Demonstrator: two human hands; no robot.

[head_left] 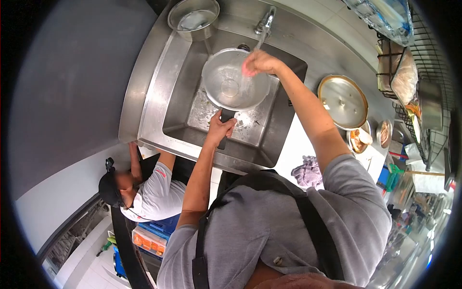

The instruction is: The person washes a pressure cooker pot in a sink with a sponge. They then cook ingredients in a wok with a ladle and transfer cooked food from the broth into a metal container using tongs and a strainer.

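A metal pressure cooker pot (211, 79) is held over the sink (192, 127), its open top facing up. My left hand (221, 129) is wrapped round its black long handle (227, 114). Above the pot's far right rim, my right hand (262, 62) has its fingers curled under the stream from the faucet (265, 21). Something pink shows at those fingertips, too blurred to name. Water runs down into the pot, and a little wet sheen covers its bottom.
A metal bowl (193, 33) stands at the sink's back left corner. On the right counter lie a round lid (341, 103), food bowls (383, 134) and a purple cloth (308, 172). Wire racks (433, 58) hang at right. Another person (154, 192) is low at left.
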